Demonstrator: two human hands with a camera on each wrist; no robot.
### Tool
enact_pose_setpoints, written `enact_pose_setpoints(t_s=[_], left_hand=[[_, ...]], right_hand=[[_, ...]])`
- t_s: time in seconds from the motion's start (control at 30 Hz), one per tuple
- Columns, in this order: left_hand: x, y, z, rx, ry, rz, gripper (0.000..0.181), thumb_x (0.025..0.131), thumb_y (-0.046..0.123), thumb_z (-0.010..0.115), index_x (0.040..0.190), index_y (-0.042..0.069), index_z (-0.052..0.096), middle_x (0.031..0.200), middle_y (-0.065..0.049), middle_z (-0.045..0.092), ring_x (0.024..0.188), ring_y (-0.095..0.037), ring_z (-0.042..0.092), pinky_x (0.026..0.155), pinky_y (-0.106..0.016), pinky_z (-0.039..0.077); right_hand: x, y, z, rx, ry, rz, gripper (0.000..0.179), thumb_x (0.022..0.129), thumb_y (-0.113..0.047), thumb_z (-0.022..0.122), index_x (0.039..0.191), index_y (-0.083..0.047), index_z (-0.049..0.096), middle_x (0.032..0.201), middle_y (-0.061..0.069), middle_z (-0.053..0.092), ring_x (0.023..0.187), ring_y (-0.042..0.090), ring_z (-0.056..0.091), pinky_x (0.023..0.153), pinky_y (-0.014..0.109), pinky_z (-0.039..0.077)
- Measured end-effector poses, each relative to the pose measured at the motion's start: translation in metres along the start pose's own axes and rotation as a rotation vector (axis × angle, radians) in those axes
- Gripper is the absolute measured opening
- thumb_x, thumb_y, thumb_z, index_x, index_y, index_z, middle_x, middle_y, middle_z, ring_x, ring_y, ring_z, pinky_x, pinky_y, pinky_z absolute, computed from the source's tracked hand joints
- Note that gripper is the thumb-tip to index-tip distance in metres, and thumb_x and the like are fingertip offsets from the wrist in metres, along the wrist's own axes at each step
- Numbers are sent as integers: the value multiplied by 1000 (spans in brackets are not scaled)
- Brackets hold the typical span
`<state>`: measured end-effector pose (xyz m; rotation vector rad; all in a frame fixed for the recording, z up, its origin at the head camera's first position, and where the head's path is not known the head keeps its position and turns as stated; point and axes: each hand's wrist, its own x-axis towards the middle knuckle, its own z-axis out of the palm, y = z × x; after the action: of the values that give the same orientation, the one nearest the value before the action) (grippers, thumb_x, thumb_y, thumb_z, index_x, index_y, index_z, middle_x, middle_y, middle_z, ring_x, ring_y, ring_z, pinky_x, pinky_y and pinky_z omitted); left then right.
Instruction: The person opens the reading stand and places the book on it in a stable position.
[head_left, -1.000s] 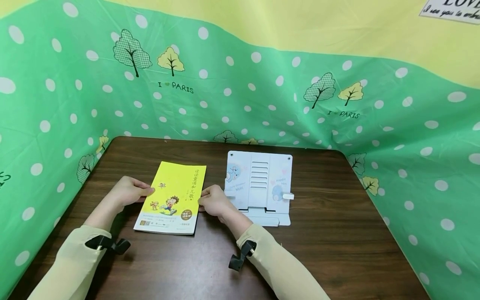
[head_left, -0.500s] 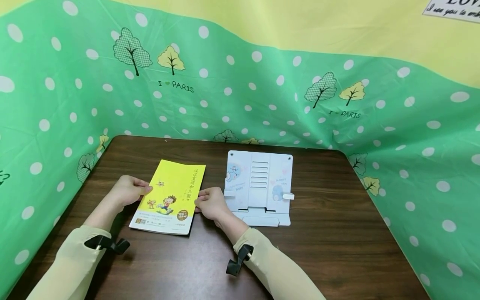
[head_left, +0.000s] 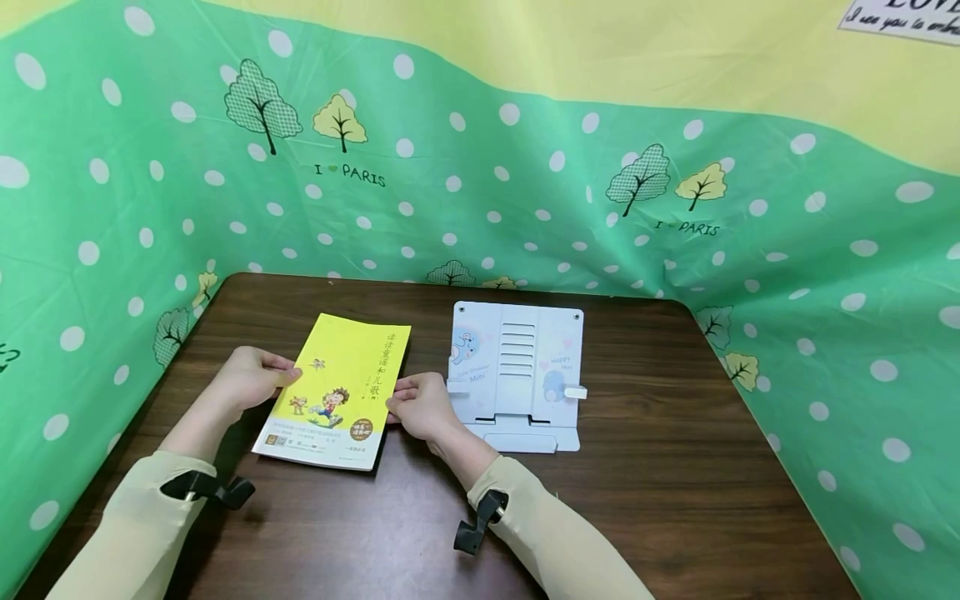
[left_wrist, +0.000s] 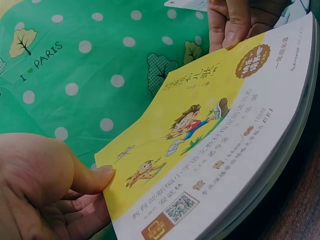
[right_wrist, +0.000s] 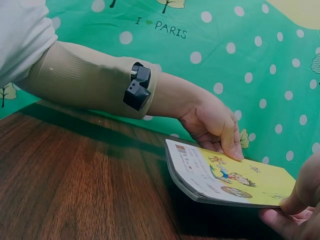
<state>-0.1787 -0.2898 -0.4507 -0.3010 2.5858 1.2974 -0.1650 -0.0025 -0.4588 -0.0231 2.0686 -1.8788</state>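
A thin paperback book (head_left: 345,367) with a yellow cover, a cartoon running child and a white lower band is held between both hands. My left hand (head_left: 251,379) pinches its left edge, thumb on the cover and fingers underneath, as the left wrist view shows. On the opposite edge my right hand (head_left: 423,404) pinches it the same way. In the right wrist view the book (right_wrist: 235,175) is tilted, its near lower edge raised over the dark wood. Right of the book stands a white book stand (head_left: 517,367) with slots, clips and printed cartoon animals.
The dark wooden table (head_left: 675,467) carries the book and stand. A green dotted cloth (head_left: 480,192) with printed trees hangs round its back and sides. A black wrist camera (head_left: 206,487) is strapped to the left sleeve, another black camera (head_left: 480,521) to the right.
The book has shifted slightly left and its lower edge has swung left, with both hands gripping it throughout. The stand has stayed in place.
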Motion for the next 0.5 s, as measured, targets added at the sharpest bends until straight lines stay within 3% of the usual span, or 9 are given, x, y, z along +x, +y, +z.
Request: enact_pose_setpoints(t_s=[0.5], left_hand=[[-6,3,-8,5,17,28,40,104,21,71,124,-13,68,113,-25,68,100,-33,67,84,-45,61]], right_hand=[[-3,-6,1,31,-21,-10,24,97,15,65,121,17,61,93,17,69,77,20,72,79,43,64]])
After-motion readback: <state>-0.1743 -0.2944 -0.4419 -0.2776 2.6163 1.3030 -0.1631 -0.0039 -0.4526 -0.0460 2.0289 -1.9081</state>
